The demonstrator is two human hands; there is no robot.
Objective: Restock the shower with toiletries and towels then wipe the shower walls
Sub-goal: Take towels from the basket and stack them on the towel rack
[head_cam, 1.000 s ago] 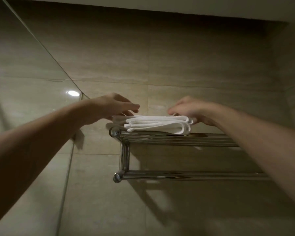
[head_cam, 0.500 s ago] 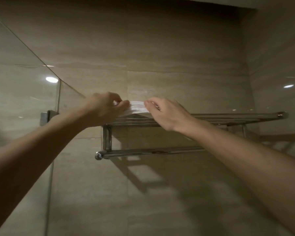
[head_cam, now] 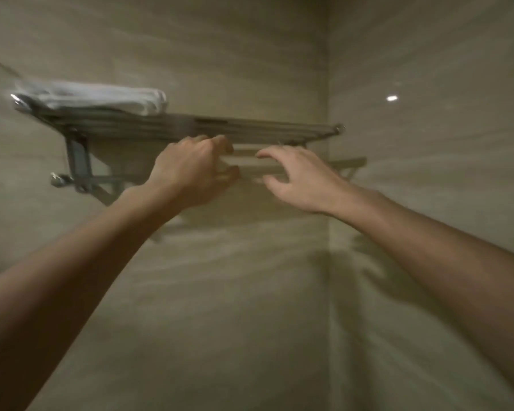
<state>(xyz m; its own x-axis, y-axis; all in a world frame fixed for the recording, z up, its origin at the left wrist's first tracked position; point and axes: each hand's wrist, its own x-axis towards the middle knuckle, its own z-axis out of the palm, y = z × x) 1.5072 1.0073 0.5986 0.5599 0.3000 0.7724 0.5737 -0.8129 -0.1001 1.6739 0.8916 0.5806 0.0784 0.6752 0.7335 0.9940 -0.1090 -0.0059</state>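
Head view: folded towels (head_cam: 101,96) lie at the rack's (head_cam: 250,129) left end; left hand (head_cam: 190,170) and right hand (head_cam: 300,179), empty with fingers loosely apart, hang below it.

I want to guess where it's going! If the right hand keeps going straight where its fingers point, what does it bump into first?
Probably the left hand. The right hand points its fingers leftward, below the metal rack, with only a small gap between the two. Depth is blurry, so it might slip past and meet the tiled wall instead.

Both bare arms are reaching up and forward. The left hand (head_cam: 190,176) is curling loosely, fingers bent. The right hand (head_cam: 301,179) is spreading open, holding nothing.
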